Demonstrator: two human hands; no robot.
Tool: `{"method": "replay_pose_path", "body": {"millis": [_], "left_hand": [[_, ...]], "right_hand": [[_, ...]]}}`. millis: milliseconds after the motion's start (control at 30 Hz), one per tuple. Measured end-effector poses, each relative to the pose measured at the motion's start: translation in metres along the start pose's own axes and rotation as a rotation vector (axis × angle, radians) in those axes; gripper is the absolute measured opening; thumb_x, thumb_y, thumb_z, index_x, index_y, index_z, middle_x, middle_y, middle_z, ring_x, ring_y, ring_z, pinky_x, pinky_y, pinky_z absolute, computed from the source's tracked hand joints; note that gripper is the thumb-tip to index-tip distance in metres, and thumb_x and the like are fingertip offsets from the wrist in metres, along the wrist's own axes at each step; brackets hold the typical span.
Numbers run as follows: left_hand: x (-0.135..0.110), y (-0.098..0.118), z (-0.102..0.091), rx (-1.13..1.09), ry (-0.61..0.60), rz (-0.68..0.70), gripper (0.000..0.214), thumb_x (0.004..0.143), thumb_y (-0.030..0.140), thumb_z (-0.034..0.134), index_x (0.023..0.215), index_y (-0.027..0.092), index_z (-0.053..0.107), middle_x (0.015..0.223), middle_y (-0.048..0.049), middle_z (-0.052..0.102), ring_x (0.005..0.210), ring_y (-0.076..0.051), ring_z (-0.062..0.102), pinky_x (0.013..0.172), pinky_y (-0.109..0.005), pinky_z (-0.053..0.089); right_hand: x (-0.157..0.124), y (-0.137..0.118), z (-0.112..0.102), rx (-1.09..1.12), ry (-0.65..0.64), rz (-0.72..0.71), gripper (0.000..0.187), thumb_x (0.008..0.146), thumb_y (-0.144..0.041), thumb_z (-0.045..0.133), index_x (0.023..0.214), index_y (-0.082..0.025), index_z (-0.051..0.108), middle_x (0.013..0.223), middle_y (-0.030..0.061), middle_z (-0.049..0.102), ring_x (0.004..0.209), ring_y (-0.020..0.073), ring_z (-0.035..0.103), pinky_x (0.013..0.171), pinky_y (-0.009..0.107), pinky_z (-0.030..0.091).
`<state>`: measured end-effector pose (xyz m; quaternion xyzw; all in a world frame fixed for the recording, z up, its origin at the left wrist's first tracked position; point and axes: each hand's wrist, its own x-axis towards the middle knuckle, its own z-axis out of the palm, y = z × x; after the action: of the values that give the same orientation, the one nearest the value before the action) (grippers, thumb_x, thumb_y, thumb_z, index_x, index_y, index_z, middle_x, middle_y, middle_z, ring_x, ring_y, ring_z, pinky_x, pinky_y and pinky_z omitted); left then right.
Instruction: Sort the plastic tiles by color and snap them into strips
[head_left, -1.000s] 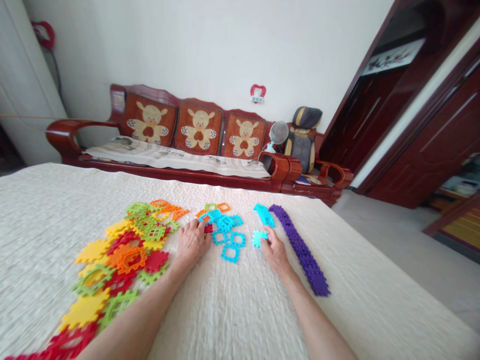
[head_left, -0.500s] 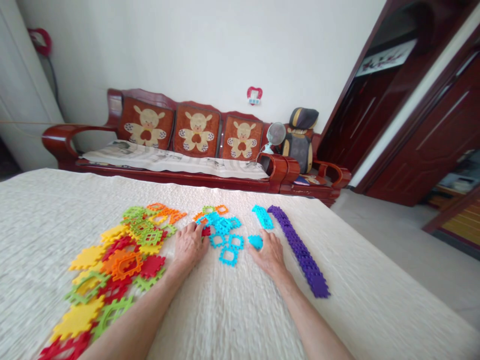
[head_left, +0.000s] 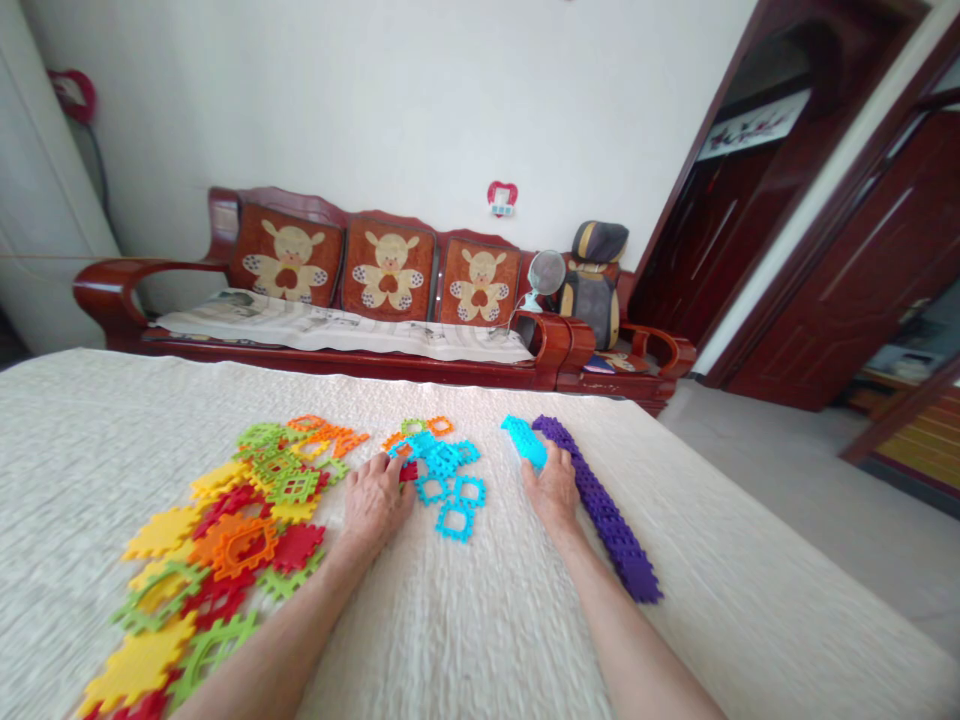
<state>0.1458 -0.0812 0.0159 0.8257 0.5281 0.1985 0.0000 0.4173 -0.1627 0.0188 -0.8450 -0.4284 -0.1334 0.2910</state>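
Note:
My right hand (head_left: 553, 491) is at the near end of a short row of light-blue interlocking tiles (head_left: 523, 440). Its fingers close on a blue tile there, which the hand partly covers. To the right of it runs a long row of purple tiles (head_left: 600, 505), overlapping one another. My left hand (head_left: 375, 498) rests on the cloth with loosely bent fingers, its fingertips beside a red tile (head_left: 408, 471) and not gripping it. Just right of that hand lies a loose group of blue tiles (head_left: 442, 457), some of them open square frames (head_left: 454, 521).
A pile of yellow, red, orange and green tiles (head_left: 244, 540) spreads along the left. A green frame and an orange frame (head_left: 439, 426) lie behind the blue group. The pale textured cloth (head_left: 465, 640) covers the table. Beyond its far edge stands a wooden sofa (head_left: 337, 365).
My right hand has moved forward and slightly right with a blue tile, up to the end of the blue row. My left hand stays by the red tile. The view has shifted slightly.

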Motion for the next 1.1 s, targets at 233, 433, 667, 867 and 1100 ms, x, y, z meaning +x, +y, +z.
{"method": "replay_pose_path", "body": {"millis": [233,433,667,867,1100], "left_hand": [[0.0001,0.0005,-0.0006,-0.016,-0.019,-0.009,0.044,0.088,0.034,0.046,0.131,0.026,0.049,0.118,-0.0101,0.058,0.11,-0.027,0.053,0.09,-0.039,0.036],[-0.0001,0.0004,-0.0008,-0.018,-0.012,-0.001,0.046,0.088,0.034,0.045,0.133,0.026,0.049,0.116,-0.0097,0.058,0.109,-0.026,0.054,0.091,-0.039,0.036],[-0.0002,0.001,-0.0006,-0.016,-0.008,-0.009,0.045,0.087,0.033,0.046,0.131,0.026,0.05,0.119,-0.0106,0.058,0.11,-0.027,0.053,0.091,-0.039,0.036],[-0.0004,0.0008,-0.0006,-0.011,-0.01,-0.007,0.044,0.087,0.034,0.045,0.131,0.026,0.05,0.119,-0.0099,0.058,0.109,-0.027,0.054,0.091,-0.039,0.037],[-0.0002,-0.0001,0.0003,0.001,-0.001,0.0,0.046,0.087,0.035,0.046,0.132,0.025,0.049,0.12,-0.0104,0.057,0.11,-0.027,0.054,0.09,-0.039,0.037]], "right_hand": [[0.0024,-0.0071,-0.0009,-0.108,-0.065,0.09,0.05,0.088,-0.042,0.045,0.131,-0.018,0.044,0.117,0.0131,0.052,0.102,0.0261,0.055,0.076,0.035,0.046],[0.0023,-0.0088,-0.0042,-0.116,-0.097,0.119,0.047,0.087,-0.041,0.046,0.128,-0.017,0.047,0.115,0.0132,0.051,0.104,0.0265,0.055,0.078,0.036,0.046],[0.0037,-0.0087,-0.0035,-0.138,-0.12,0.138,0.046,0.087,-0.042,0.045,0.126,-0.018,0.049,0.115,0.0134,0.051,0.105,0.0267,0.055,0.077,0.035,0.046],[0.0049,-0.0104,-0.0054,-0.157,-0.131,0.136,0.047,0.087,-0.043,0.044,0.127,-0.019,0.049,0.116,0.013,0.052,0.105,0.0272,0.056,0.076,0.035,0.047],[0.0048,-0.0101,-0.0047,-0.146,-0.142,0.138,0.046,0.086,-0.042,0.046,0.126,-0.019,0.049,0.116,0.0126,0.052,0.105,0.0274,0.055,0.076,0.036,0.047]]}}
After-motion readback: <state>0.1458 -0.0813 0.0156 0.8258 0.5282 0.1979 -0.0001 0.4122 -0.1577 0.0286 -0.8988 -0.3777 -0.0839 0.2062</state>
